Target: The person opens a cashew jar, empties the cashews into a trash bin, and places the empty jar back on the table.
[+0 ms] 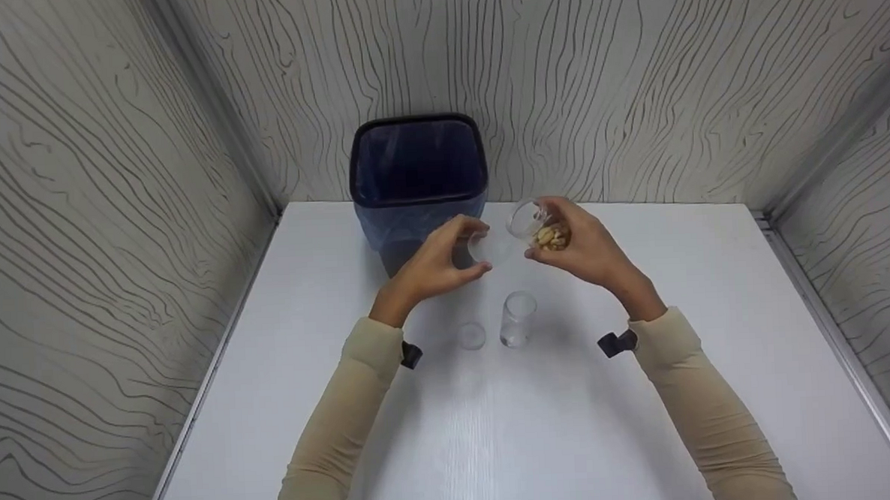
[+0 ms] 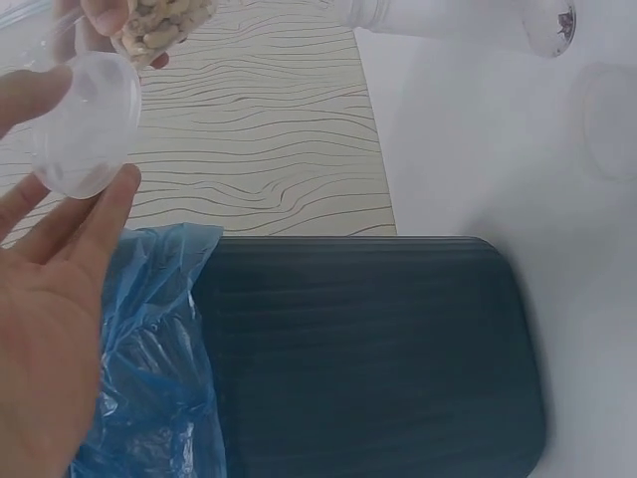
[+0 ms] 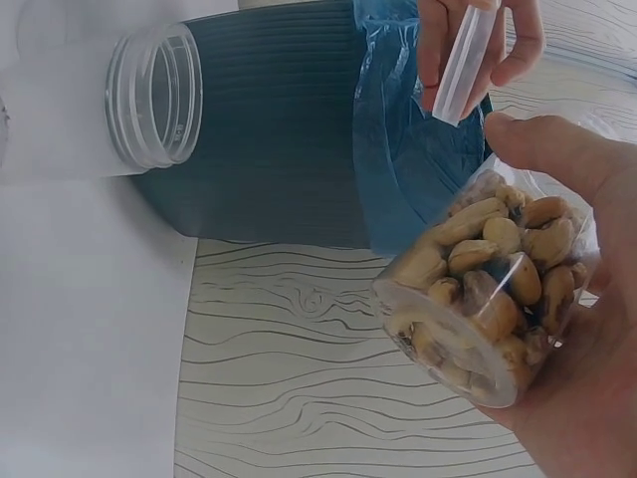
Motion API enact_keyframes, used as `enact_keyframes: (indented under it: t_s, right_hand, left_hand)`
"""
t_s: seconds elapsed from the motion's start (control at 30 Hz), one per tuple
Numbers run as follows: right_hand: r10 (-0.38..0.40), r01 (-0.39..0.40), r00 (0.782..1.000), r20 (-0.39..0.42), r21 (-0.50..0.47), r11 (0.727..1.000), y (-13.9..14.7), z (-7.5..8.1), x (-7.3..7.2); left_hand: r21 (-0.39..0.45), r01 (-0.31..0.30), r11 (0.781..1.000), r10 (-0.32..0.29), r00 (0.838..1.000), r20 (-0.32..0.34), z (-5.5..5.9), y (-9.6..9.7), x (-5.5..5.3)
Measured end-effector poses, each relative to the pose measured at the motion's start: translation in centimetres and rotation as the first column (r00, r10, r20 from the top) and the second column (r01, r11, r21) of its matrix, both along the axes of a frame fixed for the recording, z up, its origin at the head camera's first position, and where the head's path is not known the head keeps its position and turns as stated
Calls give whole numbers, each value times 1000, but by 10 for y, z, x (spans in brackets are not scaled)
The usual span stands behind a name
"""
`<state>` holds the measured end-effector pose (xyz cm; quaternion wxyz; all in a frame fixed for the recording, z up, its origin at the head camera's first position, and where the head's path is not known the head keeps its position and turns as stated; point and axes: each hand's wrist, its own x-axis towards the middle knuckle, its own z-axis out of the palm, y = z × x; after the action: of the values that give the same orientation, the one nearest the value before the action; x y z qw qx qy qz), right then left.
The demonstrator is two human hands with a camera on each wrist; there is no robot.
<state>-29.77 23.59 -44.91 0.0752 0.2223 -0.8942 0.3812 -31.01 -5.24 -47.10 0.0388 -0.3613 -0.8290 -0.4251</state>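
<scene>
My left hand pinches a round clear plastic lid by its edge, thumb on one side and fingers on the other. Facing it, my right hand grips a clear jar of nuts, which is tilted with its mouth towards the left hand. Lid and jar are apart. Below the hands, a second clear jar stands uncapped on the table, with a few dark specks at its bottom. Beside that jar lies another clear lid.
A dark blue bin with a blue bag liner stands at the back of the white table, just behind my left hand. Wood-patterned panels rise at the back and both sides.
</scene>
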Motion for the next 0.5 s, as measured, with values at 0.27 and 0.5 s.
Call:
enact_keyframes:
  t_s: [0.27, 0.5]
  right_hand:
    - [-9, 9, 1000, 4, 8, 1000, 1, 7, -5]
    - [-15, 16, 1000, -2, 24, 1000, 0, 13, -7]
  left_hand:
    - [11, -25, 1000, 25, 1000, -9, -7, -3, 3]
    - [10, -63, 998, 63, 997, -34, -13, -5, 4]
